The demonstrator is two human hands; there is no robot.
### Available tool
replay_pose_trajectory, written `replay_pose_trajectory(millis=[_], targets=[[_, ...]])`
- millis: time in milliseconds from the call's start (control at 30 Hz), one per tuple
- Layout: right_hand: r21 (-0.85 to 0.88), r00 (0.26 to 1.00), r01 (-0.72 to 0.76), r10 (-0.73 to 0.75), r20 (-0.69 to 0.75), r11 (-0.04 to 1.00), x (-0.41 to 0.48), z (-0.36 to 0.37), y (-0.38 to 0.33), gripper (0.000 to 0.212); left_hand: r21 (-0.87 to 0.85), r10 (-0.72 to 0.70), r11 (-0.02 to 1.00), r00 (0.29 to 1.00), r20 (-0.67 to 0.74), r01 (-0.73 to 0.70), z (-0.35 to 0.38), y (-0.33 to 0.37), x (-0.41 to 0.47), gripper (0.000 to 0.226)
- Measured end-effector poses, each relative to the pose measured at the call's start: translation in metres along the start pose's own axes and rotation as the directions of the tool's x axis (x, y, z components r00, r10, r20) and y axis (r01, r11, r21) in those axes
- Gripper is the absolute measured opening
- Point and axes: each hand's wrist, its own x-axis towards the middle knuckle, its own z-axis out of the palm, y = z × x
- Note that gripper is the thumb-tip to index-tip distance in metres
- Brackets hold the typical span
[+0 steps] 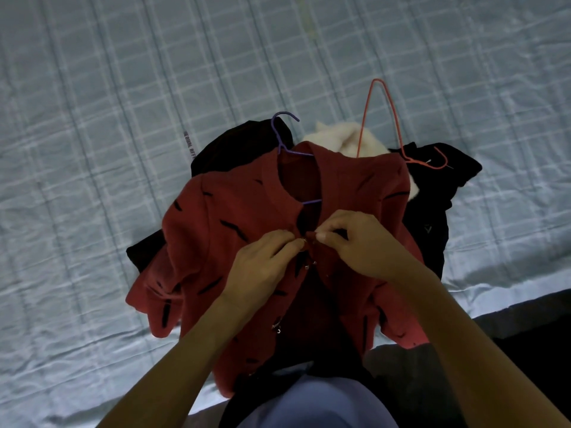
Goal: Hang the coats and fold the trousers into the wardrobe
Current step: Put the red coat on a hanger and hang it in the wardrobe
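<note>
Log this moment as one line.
step: fastening red coat | left hand, right hand: pinch its front | purple hanger: inside coat | coral hanger: unused

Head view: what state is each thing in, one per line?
Red coat: lying on bed, lower front open
Purple hanger: inside coat's neck, hook sticking out
Orange hanger: empty, on the pile
White garment: crumpled, unhung
Black clothes: heaped under coat
Left hand: pinching coat's front edge
Right hand: pinching coat's front edge

A bed (92, 273) spreads beyond my fingers (332, 234) and to both sides, under a creased pale blue checked sheet (463, 72); small dark lettering (189, 146) runs along it up and left of them; dark floor (540, 335) shows down to their right.
</note>
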Motion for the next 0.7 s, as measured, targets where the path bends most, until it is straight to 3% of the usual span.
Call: replay_pose_trajectory(millis=[167,467,700], targets=[[0.063,0.981,-0.068,0.078,-0.178,0.996,0.001,0.017,-0.004,0.016,0.006,0.007,1.000,1.000,0.018,-0.007,0.002,0.001,0.004,0.018],[0.046,0.974,-0.090,0.097,-0.203,0.995,-0.003,0.022,-0.004,0.016,0.014,0.004,1.000,1.000,-0.006,-0.004,0.003,0.007,0.007,0.014],[0.146,0.953,-0.100,0.137,-0.270,0.984,-0.011,0.023,-0.006,0.013,0.006,-0.032,0.999,0.999,0.008,0.032,0.004,0.004,0.004,0.015]])
